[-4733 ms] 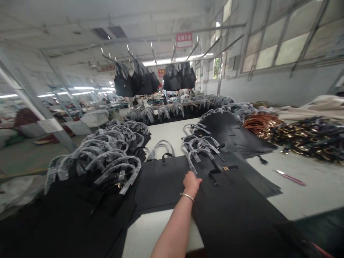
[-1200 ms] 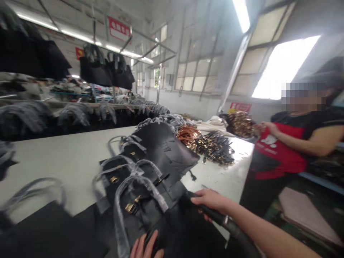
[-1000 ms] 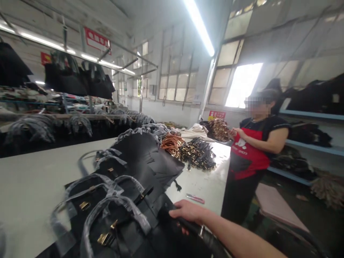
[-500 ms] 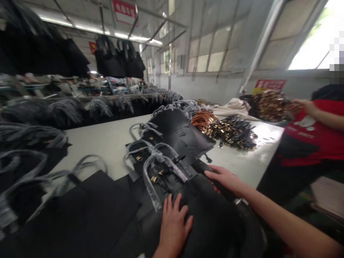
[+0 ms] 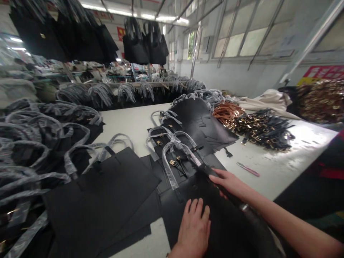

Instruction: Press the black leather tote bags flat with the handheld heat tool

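Note:
My left hand (image 5: 194, 227) lies flat, fingers together and stretched, on the topmost black leather bag panel (image 5: 185, 211) in front of me. My right hand (image 5: 228, 182) rests at that panel's upper right, its fingers curled around a long black strap (image 5: 251, 215) that runs down along my forearm. Just beyond both hands lies a stack of black panels with plastic-wrapped handles (image 5: 174, 154) and small gold clasps.
A large black panel (image 5: 102, 197) lies to the left, beside heaps of wrapped-handle bags (image 5: 40, 136). Pink-handled snips (image 5: 248, 169) lie on the white table (image 5: 129, 123). Piles of buckled straps (image 5: 264, 129) sit at right. Black bags (image 5: 145, 46) hang overhead.
The view has swung left, so the person in the red apron is nearly out of frame. Both my hands stay on the top panel, slightly lower and closer to me.

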The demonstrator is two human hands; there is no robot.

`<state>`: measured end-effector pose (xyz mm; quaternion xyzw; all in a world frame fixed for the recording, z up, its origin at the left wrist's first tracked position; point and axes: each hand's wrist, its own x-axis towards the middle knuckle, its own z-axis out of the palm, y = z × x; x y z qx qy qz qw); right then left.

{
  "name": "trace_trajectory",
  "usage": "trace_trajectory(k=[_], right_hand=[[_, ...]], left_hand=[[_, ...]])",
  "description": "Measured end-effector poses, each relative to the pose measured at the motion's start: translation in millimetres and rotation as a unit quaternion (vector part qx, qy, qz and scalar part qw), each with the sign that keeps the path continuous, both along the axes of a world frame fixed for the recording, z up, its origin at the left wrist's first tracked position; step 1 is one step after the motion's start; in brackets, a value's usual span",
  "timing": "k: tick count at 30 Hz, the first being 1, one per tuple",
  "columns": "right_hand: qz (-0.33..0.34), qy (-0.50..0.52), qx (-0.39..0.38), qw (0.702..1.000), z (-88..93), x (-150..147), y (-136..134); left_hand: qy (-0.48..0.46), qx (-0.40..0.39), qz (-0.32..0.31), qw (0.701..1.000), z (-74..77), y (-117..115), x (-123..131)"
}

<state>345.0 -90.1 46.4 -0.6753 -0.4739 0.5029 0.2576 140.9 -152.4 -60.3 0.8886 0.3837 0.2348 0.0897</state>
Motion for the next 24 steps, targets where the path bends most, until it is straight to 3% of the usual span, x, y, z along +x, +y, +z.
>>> trace_trajectory(k=[2, 5, 10, 13, 16, 19, 22, 24], right_hand=[[0.005, 0.0, 0.013, 1.0, 6.2, -6, -3], [0.063, 0.022, -0.051, 0.996, 13.1, -8, -20], [0.092, 0.039, -0.126, 0.987, 0.8, -14, -37], [0.074, 0.03, -0.087, 0.993, -6.6, -28, -25], [0.022, 0.001, 0.009, 1.0, -1.5, -35, -12], [-0.013, -0.001, 0.036, 0.999, 10.8, -30, -11], [0.003, 0.001, -0.009, 1.0, 17.4, -20, -22], [0.011, -0.004, -0.032, 0.999, 16.2, -17, -32]], left_hand=[[-0.008, 0.021, -0.015, 1.0, -2.7, -1, 0], [-0.011, 0.035, -0.056, 0.998, -5.9, -2, -2], [-0.007, 0.01, -0.089, 0.996, -6.1, -2, -4], [-0.017, -0.004, -0.087, 0.996, -4.4, -2, -4], [-0.039, -0.023, -0.079, 0.996, -1.4, -4, -7], [-0.052, -0.039, -0.005, 0.998, 2.9, -2, -17], [-0.042, -0.064, 0.142, 0.987, 8.0, 8, -33], [-0.036, -0.086, 0.19, 0.977, 11.9, 17, -44]])
